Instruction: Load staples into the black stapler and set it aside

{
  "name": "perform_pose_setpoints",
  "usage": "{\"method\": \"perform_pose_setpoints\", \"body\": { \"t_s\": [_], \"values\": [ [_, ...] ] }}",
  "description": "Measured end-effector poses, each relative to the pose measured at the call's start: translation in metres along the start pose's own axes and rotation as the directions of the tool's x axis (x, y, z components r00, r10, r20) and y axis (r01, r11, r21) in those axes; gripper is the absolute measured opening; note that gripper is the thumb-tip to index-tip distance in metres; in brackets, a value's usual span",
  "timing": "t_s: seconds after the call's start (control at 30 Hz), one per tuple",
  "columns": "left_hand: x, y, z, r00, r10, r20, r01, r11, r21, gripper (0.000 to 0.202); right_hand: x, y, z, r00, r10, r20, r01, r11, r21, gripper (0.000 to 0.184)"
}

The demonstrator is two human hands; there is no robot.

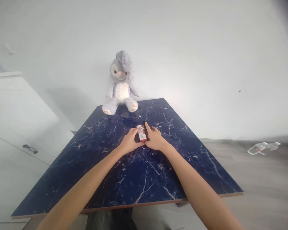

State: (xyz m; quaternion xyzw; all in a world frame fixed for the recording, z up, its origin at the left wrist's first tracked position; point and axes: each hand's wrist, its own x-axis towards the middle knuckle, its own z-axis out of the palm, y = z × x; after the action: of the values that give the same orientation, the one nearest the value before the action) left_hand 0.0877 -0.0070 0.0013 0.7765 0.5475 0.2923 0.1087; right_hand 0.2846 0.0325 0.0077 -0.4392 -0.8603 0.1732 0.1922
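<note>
A small white-and-red box [142,135] is between my two hands, low over the middle of the table. My left hand [131,141] closes on its left side, fingertips at its upper and lower edges. Along the box's right side runs a slim black object with an orange spot [145,127]; its kind is hard to make out. My right hand [155,139] is closed around that black object, the index finger lying along it toward the far end. Fingers cover parts of both things, and whether they touch each other cannot be told.
The dark blue marble-patterned table [144,182] narrows toward the wall. At its far edge sits a grey-lilac plush toy [122,86]. To the left stands a white cabinet [16,118] with a black handle [30,149]. Clear plastic bottles [264,147] lie on the floor at right.
</note>
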Motion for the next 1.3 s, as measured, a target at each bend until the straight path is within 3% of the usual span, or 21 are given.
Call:
{"method": "perform_pose_setpoints", "body": {
  "t_s": [0.1,0.23,0.33,0.43,0.63,0.77,0.9,1.03,1.17,1.3],
  "values": [
    [0.048,0.007,0.030,0.999,0.036,-0.025,-0.037,0.999,-0.033,0.082,0.004,0.021,-0.012,0.970,0.217,-0.111,-0.226,0.971,-0.079,0.097],
    [0.105,0.025,0.070,0.991,0.129,-0.014,-0.130,0.987,-0.090,0.083,0.004,0.055,-0.027,0.874,0.400,-0.278,-0.436,0.897,-0.080,0.089],
    [0.133,0.040,0.097,0.987,0.162,-0.021,-0.163,0.977,-0.135,0.077,0.001,0.080,-0.034,0.790,0.496,-0.361,-0.553,0.831,-0.067,0.086],
    [0.147,0.050,0.115,0.981,0.191,-0.025,-0.193,0.966,-0.172,0.074,-0.001,0.096,-0.036,0.733,0.541,-0.411,-0.613,0.789,-0.054,0.083],
    [0.133,0.054,0.112,0.966,0.229,-0.118,-0.247,0.955,-0.167,0.081,-0.003,0.104,-0.030,0.684,0.546,-0.484,-0.615,0.788,0.021,0.083],
    [0.111,0.054,0.101,0.976,0.158,-0.152,-0.172,0.982,-0.084,0.068,-0.005,0.102,-0.030,0.688,0.495,-0.531,-0.502,0.853,0.146,0.092],
    [0.099,0.057,0.097,0.987,0.135,-0.091,-0.129,0.989,0.071,0.046,-0.004,0.093,-0.029,0.698,0.503,-0.510,-0.426,0.864,0.269,0.094],
    [0.097,0.061,0.098,0.984,0.179,-0.006,-0.177,0.978,0.114,0.026,0.000,0.085,-0.026,0.667,0.531,-0.523,-0.414,0.847,0.333,0.073],
    [0.098,0.061,0.099,0.980,0.200,0.024,-0.201,0.969,0.142,0.022,0.005,0.086,-0.023,0.648,0.512,-0.564,-0.426,0.857,0.289,0.053],
    [0.100,0.059,0.101,0.980,0.197,0.025,-0.198,0.970,0.144,0.020,0.007,0.089,-0.021,0.653,0.501,-0.569,-0.460,0.858,0.227,0.044]
  ]
}}
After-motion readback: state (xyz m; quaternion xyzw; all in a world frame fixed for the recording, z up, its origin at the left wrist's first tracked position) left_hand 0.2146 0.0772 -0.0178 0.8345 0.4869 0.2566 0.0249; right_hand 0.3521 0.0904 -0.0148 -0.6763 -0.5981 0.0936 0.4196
